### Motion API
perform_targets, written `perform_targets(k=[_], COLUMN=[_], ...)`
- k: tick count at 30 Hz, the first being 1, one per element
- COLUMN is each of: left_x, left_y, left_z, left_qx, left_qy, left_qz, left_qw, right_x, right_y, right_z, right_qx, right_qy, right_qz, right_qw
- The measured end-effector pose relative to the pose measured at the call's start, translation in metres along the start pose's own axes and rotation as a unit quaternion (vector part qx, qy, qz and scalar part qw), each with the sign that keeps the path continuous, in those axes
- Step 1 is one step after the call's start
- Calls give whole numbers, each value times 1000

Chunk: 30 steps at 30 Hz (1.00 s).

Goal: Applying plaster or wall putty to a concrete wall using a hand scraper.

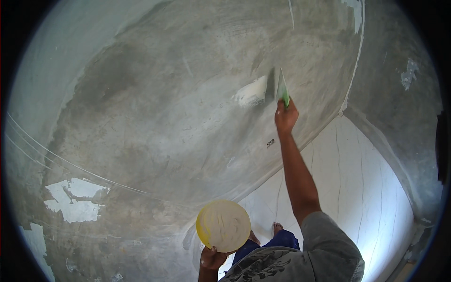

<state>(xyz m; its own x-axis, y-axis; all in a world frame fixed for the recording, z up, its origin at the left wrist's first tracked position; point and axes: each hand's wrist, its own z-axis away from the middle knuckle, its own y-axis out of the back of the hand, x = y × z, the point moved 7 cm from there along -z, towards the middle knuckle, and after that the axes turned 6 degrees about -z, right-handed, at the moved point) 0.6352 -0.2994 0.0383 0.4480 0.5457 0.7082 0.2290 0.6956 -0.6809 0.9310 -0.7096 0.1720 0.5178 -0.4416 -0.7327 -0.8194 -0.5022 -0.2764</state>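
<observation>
My right hand (286, 116) is closed round the green handle of a putty knife (283, 87), its blade pointing up and held near the grey wall (197, 117). Whether the blade touches the wall I cannot tell. Left of the blade, a fresh-looking patch of white putty (253, 92) lies on the wall. Lower down, my left hand (213, 258) grips the rim of a round, yellow-edged container (223, 226). Its pale surface looks smeared with putty. Most of the left fingers are hidden beneath it.
Pale tiled floor (347, 160) with dark veins spreads at the lower right. A wall corner (361, 51) runs down to it, and another grey wall (399, 94) stands beyond. White patches (77, 199) mark the left wall area. My bare foot (277, 228) shows below.
</observation>
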Motion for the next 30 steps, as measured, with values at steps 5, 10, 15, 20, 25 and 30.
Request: perform_targets(k=[5, 10, 15, 20, 25, 30], left_x=[9, 36, 57, 60, 56, 54], left_y=[14, 37, 34, 42, 48, 55], left_z=[6, -4, -19, -20, -13, -6], left_qx=[20, -10, -25, -24, -53, -37], left_qy=[-17, -3, -9, -13, 1, -11], left_qz=[7, -1, -14, -10, -7, 6], left_qw=[1000, 1000, 1000, 1000, 999, 999], right_x=[-24, -87, -49, -114, -46, -34], right_y=[-64, -46, -39, -101, -42, -24], right_z=[94, 148, 39, 136, 88, -31], right_qx=[-202, -198, -73, -117, -106, 24], right_qy=[24, 165, -36, 190, 129, 44], right_qz=[108, -46, 85, 103, 131, -38], right_qw=[973, 965, 993, 969, 977, 998])
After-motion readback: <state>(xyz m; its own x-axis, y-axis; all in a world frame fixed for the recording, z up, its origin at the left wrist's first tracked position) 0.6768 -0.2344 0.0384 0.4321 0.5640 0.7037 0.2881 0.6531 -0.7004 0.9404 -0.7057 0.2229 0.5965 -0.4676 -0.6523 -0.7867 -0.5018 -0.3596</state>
